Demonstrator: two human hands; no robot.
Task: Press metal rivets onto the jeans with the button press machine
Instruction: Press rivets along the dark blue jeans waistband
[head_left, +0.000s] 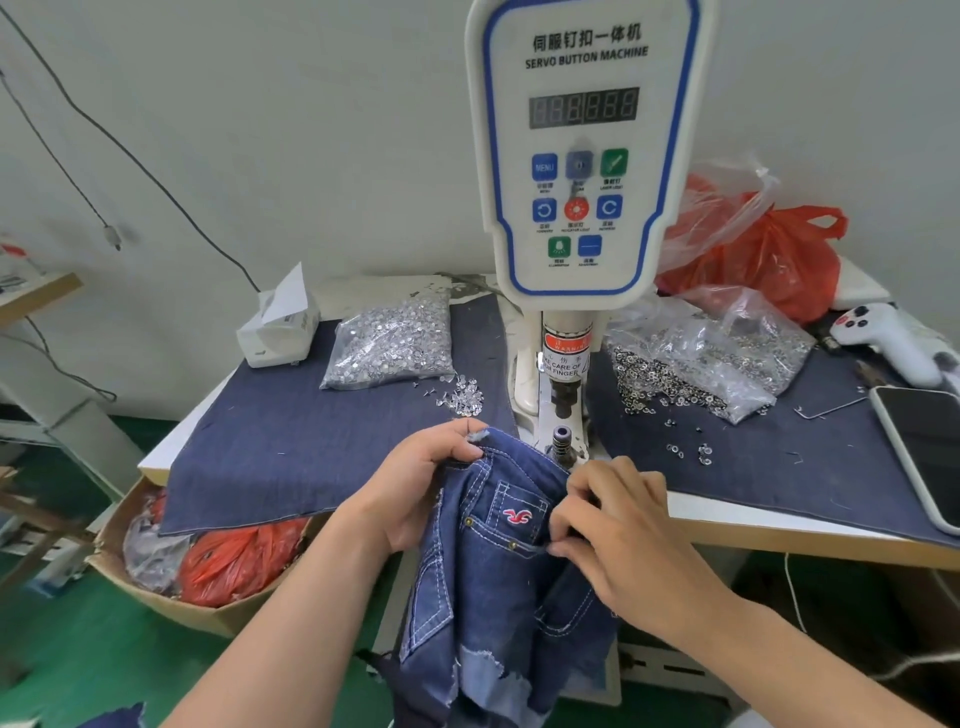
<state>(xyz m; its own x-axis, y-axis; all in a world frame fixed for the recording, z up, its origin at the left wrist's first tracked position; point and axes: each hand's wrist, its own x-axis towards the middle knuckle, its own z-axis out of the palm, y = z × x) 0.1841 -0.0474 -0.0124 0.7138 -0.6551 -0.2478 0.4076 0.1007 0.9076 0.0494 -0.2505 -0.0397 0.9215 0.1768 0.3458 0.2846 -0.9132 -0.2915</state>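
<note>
- Jeans (498, 582) nearest the lens, hanging off the front table edge; long axis roughly vertical, waistband end up at the lower die (563, 441), frayed end pointing to the floor
- Left hand (415, 488) grips the upper left edge of the denim, fingers curled over it
- Right hand (618, 535) pinches the fabric at the pocket's right corner; two rivets (491, 532) already sit along the pocket edge, beside a red embroidered logo
- Button press machine (582, 156) upright at table centre, panel facing the camera, display unlit or possibly unreadable
- White table (727, 519) covered by a dark denim cloth (311, 441); bag of silver rivets (389, 343) left of the press, bag of ring parts (706, 358) right
- Phone (924, 447) at right edge; red bag (779, 254) behind
- Green floor, plain pale wall, cardboard box (156, 587) below left
</note>
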